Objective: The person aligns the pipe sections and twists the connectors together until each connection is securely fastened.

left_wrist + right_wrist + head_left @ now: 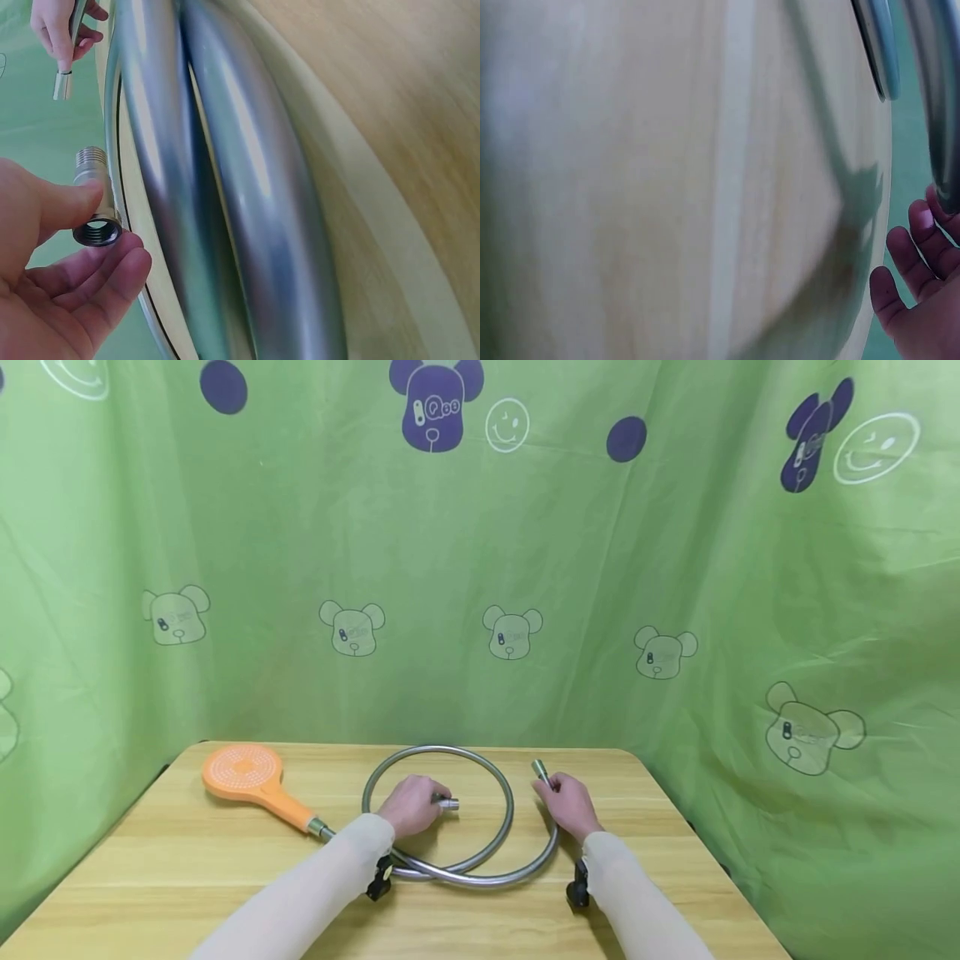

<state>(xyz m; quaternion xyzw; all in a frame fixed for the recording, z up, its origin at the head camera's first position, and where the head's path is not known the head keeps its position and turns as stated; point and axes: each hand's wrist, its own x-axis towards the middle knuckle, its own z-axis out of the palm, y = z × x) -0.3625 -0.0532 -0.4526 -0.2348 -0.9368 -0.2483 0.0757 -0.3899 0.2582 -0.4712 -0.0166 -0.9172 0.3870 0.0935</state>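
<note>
A: Main thing first. Where do we have it?
B: Small metal fitting (449, 804), pinched in the left hand (411, 807), thumb across its side. From the head we see it inside the loop of the hose (487, 881). Left wrist view gives us outer threads on one end, inner threads in the hollow other end.
A: Hose?
B: Shiny grey, looped on the desk (480, 931), runs crossing just beside the left sleeve (300, 893). One end rises to the right hand (572, 807), which grips it just behind the metal nut (539, 768). Nut sticks out past the fingers, tilted. Fitting and nut are apart.
A: Does the right wrist view help us?
B: Partly. Fingers and hose sit at the edge; we can't make out the thumb there.
A: Other hose end?
B: Passes under the left sleeve, joins the handle of the shower head (243, 770). Orange, spray face up, far left part of the desk.
A: Rest?
B: Black device (380, 878) at the left wrist, another at the right. Desk is light wood-grain. Green curtain (450, 543) behind and at both sides, printed with bear heads, smileys, purple dots.
</note>
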